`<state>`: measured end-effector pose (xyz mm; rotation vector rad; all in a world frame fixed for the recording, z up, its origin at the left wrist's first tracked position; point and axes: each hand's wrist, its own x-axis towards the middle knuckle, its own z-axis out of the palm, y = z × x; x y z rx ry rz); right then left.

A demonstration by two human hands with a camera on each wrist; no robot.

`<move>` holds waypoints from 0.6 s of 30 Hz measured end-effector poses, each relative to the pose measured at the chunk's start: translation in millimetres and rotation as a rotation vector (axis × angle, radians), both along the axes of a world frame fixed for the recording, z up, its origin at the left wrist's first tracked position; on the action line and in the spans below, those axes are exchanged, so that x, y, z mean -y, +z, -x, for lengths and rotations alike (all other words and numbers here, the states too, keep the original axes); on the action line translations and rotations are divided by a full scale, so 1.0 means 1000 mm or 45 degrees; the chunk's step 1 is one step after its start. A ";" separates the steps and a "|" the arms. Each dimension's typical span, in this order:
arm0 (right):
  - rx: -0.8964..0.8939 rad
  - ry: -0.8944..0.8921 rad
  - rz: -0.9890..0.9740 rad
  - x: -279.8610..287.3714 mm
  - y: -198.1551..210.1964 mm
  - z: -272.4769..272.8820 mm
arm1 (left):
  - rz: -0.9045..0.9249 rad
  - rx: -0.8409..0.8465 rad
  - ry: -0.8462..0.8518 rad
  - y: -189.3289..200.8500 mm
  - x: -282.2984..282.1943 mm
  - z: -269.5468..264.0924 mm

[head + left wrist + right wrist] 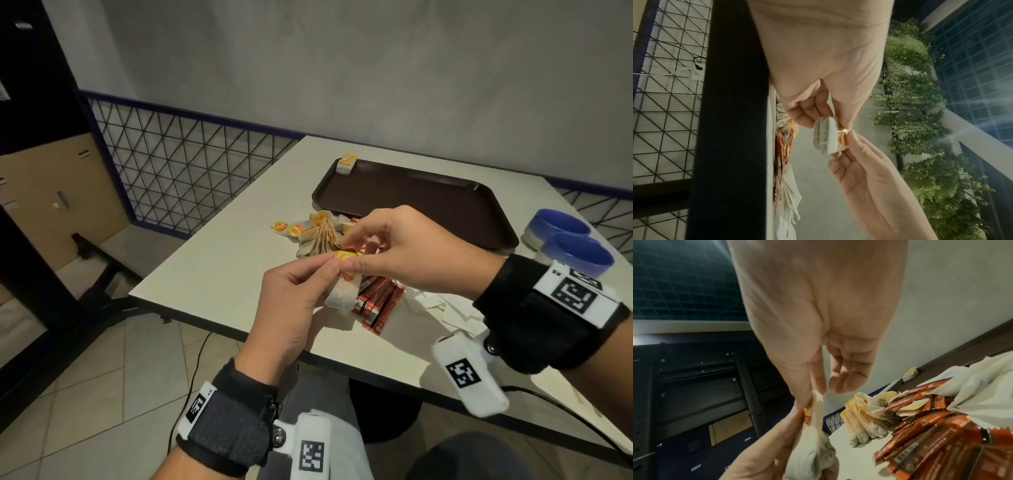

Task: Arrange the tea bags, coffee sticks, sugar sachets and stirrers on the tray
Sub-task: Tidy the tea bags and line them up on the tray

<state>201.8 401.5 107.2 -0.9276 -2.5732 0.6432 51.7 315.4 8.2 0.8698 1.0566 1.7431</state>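
Both hands hold one tea bag (342, 291) above the table's near edge. My left hand (301, 294) pinches its top by the yellow tag (346, 262), and my right hand (387, 253) pinches the same tag from the other side. The wrist views show that tea bag (825, 136) (813, 449) hanging between the fingers. A brown tray (428, 209) lies beyond, with one tea bag (346, 164) in its far left corner. Loose tea bags (308, 233) and wooden stirrers (325, 236) are heaped before the tray. Red coffee sticks (376, 301) lie under my hands, white sugar sachets (445, 308) to their right.
Two blue bowls (568, 240) stand at the table's right edge. A black wire fence (178, 171) runs behind the table's left side. The table's front edge (342, 363) is close to my lap.
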 end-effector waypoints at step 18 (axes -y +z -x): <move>0.149 -0.144 0.080 -0.170 0.046 0.066 | 0.109 0.040 0.091 -0.007 0.001 0.009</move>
